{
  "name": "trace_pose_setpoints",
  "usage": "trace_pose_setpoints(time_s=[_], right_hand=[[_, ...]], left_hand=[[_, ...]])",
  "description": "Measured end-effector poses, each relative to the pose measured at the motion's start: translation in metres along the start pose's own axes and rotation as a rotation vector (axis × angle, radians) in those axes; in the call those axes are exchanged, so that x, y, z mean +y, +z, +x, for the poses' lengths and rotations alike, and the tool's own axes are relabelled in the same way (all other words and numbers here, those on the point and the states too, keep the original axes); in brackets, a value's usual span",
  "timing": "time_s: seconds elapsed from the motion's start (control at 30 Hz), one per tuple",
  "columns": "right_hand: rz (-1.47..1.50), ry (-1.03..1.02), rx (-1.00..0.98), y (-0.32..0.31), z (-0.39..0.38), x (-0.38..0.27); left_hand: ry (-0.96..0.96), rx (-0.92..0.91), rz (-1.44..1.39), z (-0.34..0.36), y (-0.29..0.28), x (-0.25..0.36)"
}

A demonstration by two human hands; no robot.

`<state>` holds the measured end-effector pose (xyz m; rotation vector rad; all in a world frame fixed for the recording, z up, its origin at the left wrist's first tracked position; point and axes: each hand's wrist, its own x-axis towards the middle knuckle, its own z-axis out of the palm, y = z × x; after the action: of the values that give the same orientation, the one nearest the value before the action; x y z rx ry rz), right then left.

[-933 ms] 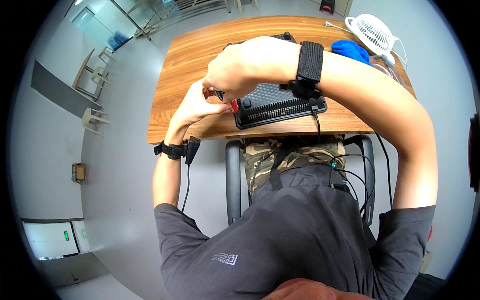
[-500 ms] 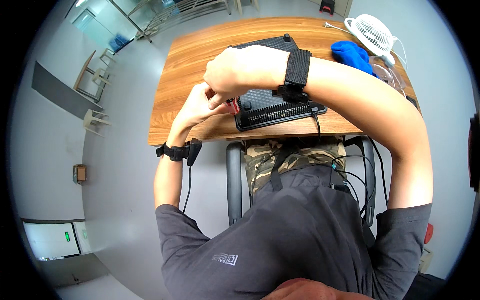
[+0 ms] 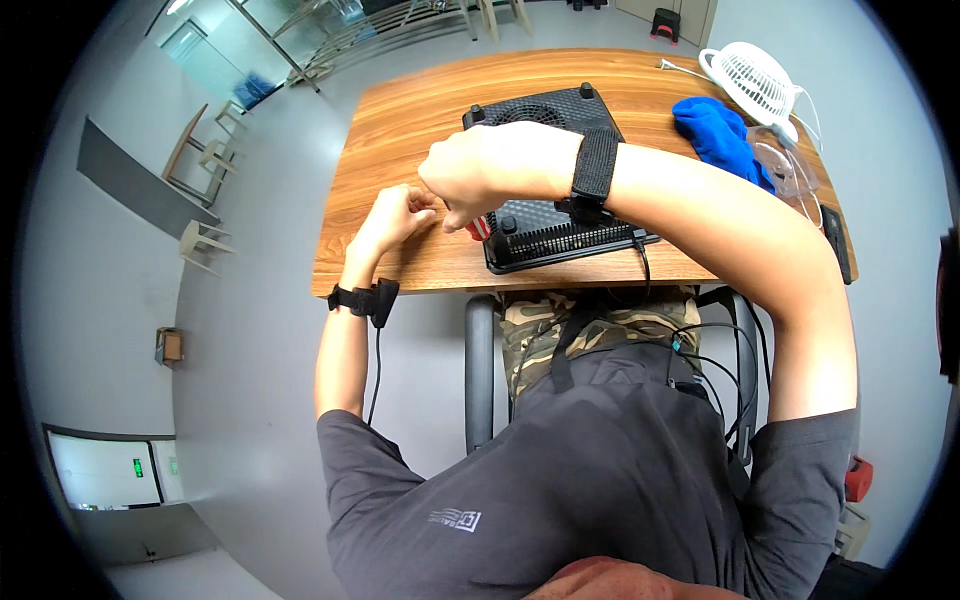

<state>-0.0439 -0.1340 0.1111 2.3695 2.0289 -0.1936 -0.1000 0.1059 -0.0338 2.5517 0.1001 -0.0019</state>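
On the table lies a black flat slatted device (image 3: 560,235) with a round fan grille, raised round feet at its corners and a cable at its near edge. My right hand (image 3: 468,172) is closed above the device's left side, its fingers partly hidden behind the knuckles. Just below it shows a red-and-white striped piece (image 3: 480,228), mostly covered, so I cannot tell its kind. To the left, over the bare wood, my left hand (image 3: 398,215) has its fingers loosely curved and apart, with nothing visible in them. Both wrists wear black straps with small modules.
The wooden table (image 3: 400,110) carries a blue cloth (image 3: 720,140), a white fan (image 3: 750,80) and a clear plastic package (image 3: 785,165) at the far right. A dark flat item (image 3: 835,245) lies at the right edge. Cables hang by my lap.
My left hand has drawn apart from my right hand, its fingers loosening. The right hand stays closed near the red-and-white piece. The whole view has shifted slightly.
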Motion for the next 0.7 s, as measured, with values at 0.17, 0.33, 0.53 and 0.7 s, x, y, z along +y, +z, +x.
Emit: trace_pose_setpoints(time_s=[0.17, 0.33, 0.53, 0.7], right_hand=[[0.017, -0.004, 0.029, -0.001, -0.003, 0.001], [0.006, 0.050, -0.010, -0.002, -0.004, -0.002], [0.006, 0.056, -0.012, -0.003, -0.003, -0.004], [0.025, 0.070, 0.017, 0.001, -0.005, -0.001]], left_hand=[[-0.012, 0.074, 0.133, 0.001, 0.011, 0.009], [-0.009, 0.194, 0.238, 0.007, 0.022, 0.000], [-0.010, 0.181, 0.354, 0.012, 0.033, -0.020], [-0.015, 0.159, 0.368, 0.005, 0.032, 0.010]])
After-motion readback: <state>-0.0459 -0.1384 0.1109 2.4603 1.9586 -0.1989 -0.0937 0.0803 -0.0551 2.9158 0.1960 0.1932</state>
